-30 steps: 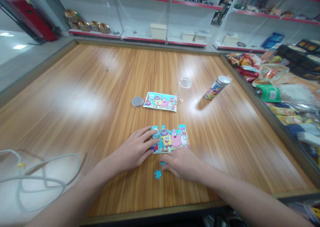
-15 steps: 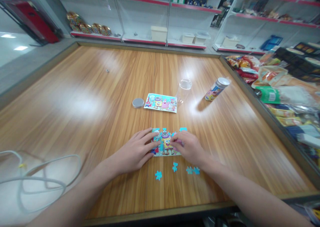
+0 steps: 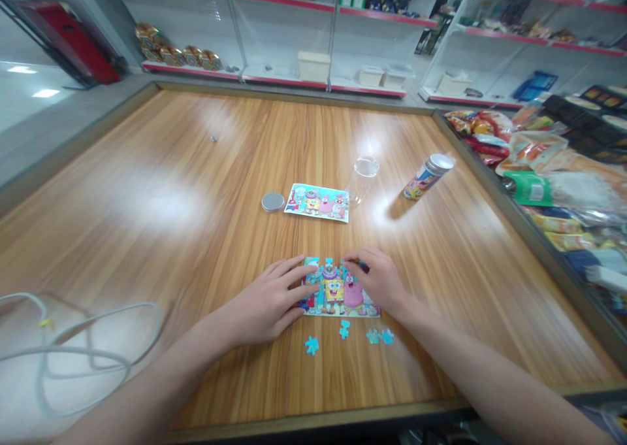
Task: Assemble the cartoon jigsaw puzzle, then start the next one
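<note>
A cartoon jigsaw puzzle [image 3: 336,295], mostly joined, lies flat in front of me with gaps along its top edge. My left hand [image 3: 274,298] rests open on its left side, fingers spread over the pieces. At the upper right, my right hand [image 3: 379,275] is closed in a pinch on a jigsaw piece, largely hidden by the fingers. Several loose pieces lie below the puzzle: a blue piece [image 3: 311,346], another blue piece [image 3: 345,329] and a touching pair [image 3: 380,336]. Behind the puzzle is a picture card [image 3: 317,203] with the same characters.
Beyond the hands stand a clear plastic tube [image 3: 362,180] and a printed canister [image 3: 428,177]; a round metal lid [image 3: 273,202] lies beside the card. A white cable [image 3: 88,314] loops at the left. Packaged goods [image 3: 553,187] line the right edge, with shelves [image 3: 279,79] behind.
My right hand has moved from the puzzle's middle right to its upper edge, uncovering the pink starfish figure. My left hand stays on the left side. The view has shifted slightly.
</note>
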